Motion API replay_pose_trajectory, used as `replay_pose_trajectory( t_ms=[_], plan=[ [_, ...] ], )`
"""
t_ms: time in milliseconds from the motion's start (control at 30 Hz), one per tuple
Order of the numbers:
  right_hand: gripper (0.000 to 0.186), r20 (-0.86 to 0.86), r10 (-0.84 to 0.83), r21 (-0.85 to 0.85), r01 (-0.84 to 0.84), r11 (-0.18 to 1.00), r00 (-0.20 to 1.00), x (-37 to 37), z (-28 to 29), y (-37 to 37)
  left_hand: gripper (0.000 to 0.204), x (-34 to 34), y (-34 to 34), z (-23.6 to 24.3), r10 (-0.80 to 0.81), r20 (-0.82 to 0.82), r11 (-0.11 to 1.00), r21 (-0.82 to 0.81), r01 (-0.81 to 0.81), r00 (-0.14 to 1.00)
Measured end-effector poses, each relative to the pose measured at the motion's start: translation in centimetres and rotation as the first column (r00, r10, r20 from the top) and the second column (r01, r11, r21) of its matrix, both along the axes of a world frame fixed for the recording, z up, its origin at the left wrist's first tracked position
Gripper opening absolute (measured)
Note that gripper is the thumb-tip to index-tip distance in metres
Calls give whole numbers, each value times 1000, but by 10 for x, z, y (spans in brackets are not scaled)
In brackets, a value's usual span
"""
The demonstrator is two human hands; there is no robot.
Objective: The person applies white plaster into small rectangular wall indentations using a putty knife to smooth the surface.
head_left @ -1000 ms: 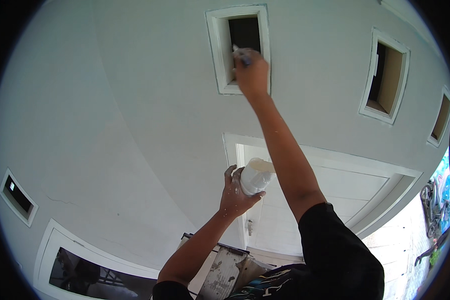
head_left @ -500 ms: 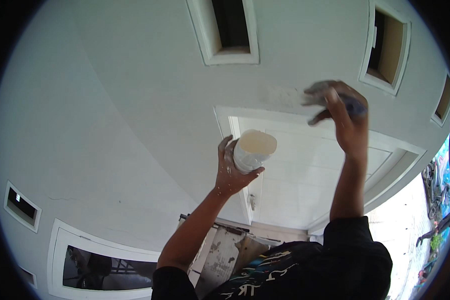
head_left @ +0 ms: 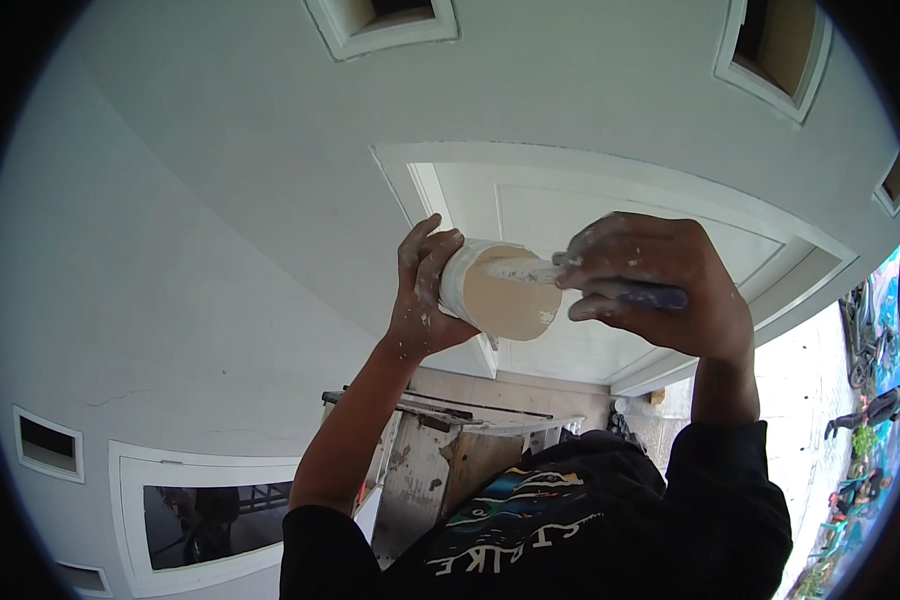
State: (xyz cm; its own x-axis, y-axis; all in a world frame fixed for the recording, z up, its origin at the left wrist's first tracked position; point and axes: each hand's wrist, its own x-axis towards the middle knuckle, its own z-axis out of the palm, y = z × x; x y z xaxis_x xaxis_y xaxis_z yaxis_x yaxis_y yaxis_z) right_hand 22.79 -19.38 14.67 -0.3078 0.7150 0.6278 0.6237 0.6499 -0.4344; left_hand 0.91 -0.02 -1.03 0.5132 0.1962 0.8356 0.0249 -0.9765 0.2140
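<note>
My left hand (head_left: 425, 295) grips a white plastic tub (head_left: 482, 252) from its left side, fingers wrapped round it and the open mouth tilted toward me. Pale cream shows inside, with white smears along the rim. My right hand (head_left: 665, 265) is closed on a paintbrush (head_left: 656, 295) with a blue-purple handle. The brush's white-coated head reaches into the mouth of the tub; how deep the tip goes is hard to tell. White paint specks both hands.
Ahead is a grey-white wall (head_left: 270, 130) with framed openings (head_left: 770, 60) high up. Below them stands a white panelled door (head_left: 610, 230). A worn wooden piece of furniture (head_left: 420, 480) is beneath my left arm; a white-framed window (head_left: 210, 520) lies left. People and plants show far right.
My right hand has come down and left from near the wall above the door, bringing the brush into the tub. My left hand has shifted slightly up and left, turning the tub's mouth toward me.
</note>
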Motion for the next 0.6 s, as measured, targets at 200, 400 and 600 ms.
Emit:
replay_pose_trajectory(
  t_ms=[200,400,600],
  plan=[
    [31,101,38,-135,-24,991,994,-8,-7,13,118,4,-2,1,-32,29,999,-8,32,999],
    [33,30,9,-207,-2,978,1000,-3,-8,22,119,0,-1,-3,-26,0,999,-45,26,1000],
    [15,-278,-14,-191,-41,981,960,-4,-11,23,118,-1,1,-3,11,1,1000,-2,-11,1000]
  ],
)
